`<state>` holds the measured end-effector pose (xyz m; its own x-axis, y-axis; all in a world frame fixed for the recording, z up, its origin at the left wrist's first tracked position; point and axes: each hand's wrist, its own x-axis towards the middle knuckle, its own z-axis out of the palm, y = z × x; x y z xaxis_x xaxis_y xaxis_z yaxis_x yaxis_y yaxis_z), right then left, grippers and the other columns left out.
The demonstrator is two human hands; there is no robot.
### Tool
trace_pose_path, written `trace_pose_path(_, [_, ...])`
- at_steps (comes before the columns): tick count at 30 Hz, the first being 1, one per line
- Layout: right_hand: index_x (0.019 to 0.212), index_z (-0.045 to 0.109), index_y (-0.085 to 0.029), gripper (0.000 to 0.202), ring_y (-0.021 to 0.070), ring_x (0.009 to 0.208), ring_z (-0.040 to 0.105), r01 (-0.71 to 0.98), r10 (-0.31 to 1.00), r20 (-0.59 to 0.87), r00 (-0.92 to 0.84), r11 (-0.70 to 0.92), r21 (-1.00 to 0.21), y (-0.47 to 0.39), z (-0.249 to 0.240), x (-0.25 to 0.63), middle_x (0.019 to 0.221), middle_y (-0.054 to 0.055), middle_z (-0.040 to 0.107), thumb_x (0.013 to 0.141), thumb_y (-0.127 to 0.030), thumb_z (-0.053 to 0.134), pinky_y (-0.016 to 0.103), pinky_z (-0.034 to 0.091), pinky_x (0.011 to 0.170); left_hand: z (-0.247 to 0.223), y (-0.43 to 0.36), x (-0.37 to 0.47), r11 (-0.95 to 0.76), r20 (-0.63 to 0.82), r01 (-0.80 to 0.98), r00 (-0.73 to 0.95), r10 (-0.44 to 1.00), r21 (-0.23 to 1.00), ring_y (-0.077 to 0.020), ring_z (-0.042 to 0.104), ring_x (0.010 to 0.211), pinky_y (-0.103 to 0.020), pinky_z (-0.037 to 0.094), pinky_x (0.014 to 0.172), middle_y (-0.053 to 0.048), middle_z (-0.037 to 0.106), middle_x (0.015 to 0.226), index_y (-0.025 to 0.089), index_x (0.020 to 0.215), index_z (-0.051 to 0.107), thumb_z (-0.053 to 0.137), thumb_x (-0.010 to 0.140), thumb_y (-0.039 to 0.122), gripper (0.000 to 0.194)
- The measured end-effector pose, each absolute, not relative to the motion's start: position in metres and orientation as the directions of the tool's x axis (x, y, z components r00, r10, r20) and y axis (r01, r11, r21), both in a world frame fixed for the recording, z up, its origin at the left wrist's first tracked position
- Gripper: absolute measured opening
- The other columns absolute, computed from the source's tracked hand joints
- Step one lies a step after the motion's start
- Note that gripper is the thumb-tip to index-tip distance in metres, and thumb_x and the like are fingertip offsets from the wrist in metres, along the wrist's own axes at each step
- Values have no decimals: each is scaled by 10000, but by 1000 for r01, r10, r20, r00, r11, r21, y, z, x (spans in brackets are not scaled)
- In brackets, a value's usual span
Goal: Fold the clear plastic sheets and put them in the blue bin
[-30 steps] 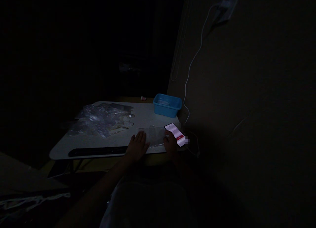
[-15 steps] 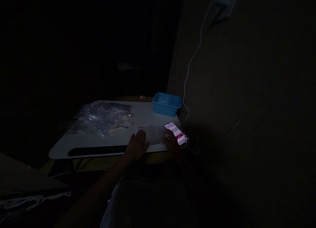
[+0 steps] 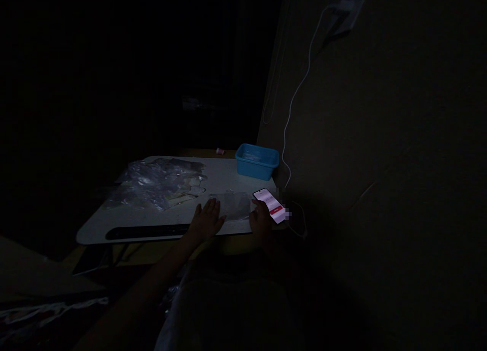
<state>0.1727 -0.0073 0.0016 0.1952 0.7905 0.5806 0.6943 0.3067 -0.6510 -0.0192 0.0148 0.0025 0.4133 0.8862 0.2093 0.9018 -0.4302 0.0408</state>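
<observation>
A flat, clear plastic bag (image 3: 236, 206) lies near the front edge of the white table. My left hand (image 3: 205, 220) rests flat on the bag's left end, fingers stretched out. At the right edge of the bag, my right hand (image 3: 261, 221) is closed, its fingers curled against the plastic; the dim light hides the exact grip. Just beside that hand lies a phone (image 3: 271, 205) with a lit screen and a red button. A heap of crumpled clear plastic bags (image 3: 160, 181) covers the left part of the table.
A blue plastic basin (image 3: 256, 163) stands at the table's (image 3: 133, 220) back right corner. Behind the table lies a small pinkish-white object (image 3: 220, 151). A white cable (image 3: 291, 107) hangs along the wall at the right. A dark slot (image 3: 148, 232) runs along the front edge.
My left hand has slid slightly left along with the plastic bag. The fingers of my right hand are more curled, and that hand has shifted a little left.
</observation>
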Motion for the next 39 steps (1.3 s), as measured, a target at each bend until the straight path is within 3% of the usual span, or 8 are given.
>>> trace_pose_path(6, [1184,493,-112,400,229,1197,390,816,820,501,-276,475,-329,-2,23,124,1239,134,502,796,-143,399,404,238,1033,7,15,-18,-447,172,895,440,881,-2,-285,245,1290,-521,200,1002,-196,287,1386,55,1318,321,276,860,345,543])
trace_pose_path(10, [1267,411,-94,453,234,1282,276,841,846,378,-376,483,-245,0,19,104,1348,142,387,895,-332,308,453,168,1054,9,13,-19,-461,121,886,463,878,-45,-281,212,1303,-527,200,1002,-176,269,1400,86,1331,306,334,820,273,545])
trace_pose_path(14, [1299,364,-72,542,230,1292,257,892,878,292,-380,431,-136,-4,9,114,1367,152,349,910,-417,213,451,182,1048,12,12,-18,-437,88,897,442,893,-68,-266,203,1308,-507,207,1007,-161,247,1412,86,1337,292,305,835,304,548])
trace_pose_path(19, [1284,394,-68,554,229,1279,289,929,880,342,-329,366,-47,-7,0,143,1349,155,373,902,-438,237,424,199,1047,11,11,-17,-431,141,899,437,888,-77,-269,227,1300,-500,202,1012,-177,265,1400,60,1327,304,241,870,377,560])
trace_pose_path(28, [1270,402,-24,565,245,1254,329,963,902,360,-239,267,-30,-7,-6,167,1330,180,394,898,-425,262,402,245,1014,6,13,-18,-426,165,904,427,889,-44,-257,218,1305,-491,196,1015,-160,264,1405,87,1333,298,211,883,417,564])
trace_pose_path(34, [1270,408,-32,562,251,1250,334,967,906,362,-221,252,-40,-8,-7,167,1332,168,394,896,-426,264,411,256,1005,14,12,-29,-412,144,910,413,899,-44,-274,238,1295,-489,220,999,-135,356,1369,135,1265,421,183,894,334,484])
trace_pose_path(39, [1277,395,-21,585,250,1257,324,964,901,369,-229,261,-39,-8,-8,167,1332,177,390,896,-442,253,410,245,1013,12,17,-40,-290,193,955,295,936,-56,-295,271,1278,-500,247,984,-199,343,1360,53,1263,406,222,876,341,516])
